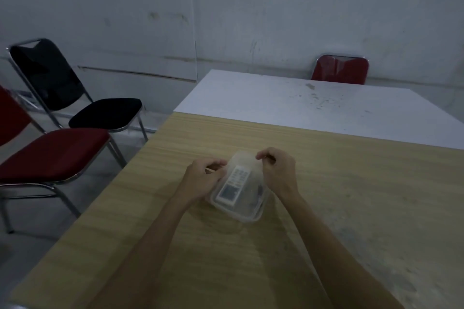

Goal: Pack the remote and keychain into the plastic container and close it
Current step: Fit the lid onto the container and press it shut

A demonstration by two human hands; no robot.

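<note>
A clear plastic container (247,212) lies on the wooden table (351,195), with a see-through lid over it. Inside it a white remote (232,183) lies face up, and a dark small thing, likely the keychain (259,189), sits at its right. My left hand (203,178) rests against the container's left side with its fingers curled on the lid's edge. My right hand (276,170) is at the far right corner, fingers pinched on the lid's rim. Both forearms reach in from the bottom of the view.
A white tabletop (313,105) adjoins the wooden table at the far side, with a red chair (340,69) behind it. To the left stand a black chair (75,98) and a red chair (52,153) on the floor.
</note>
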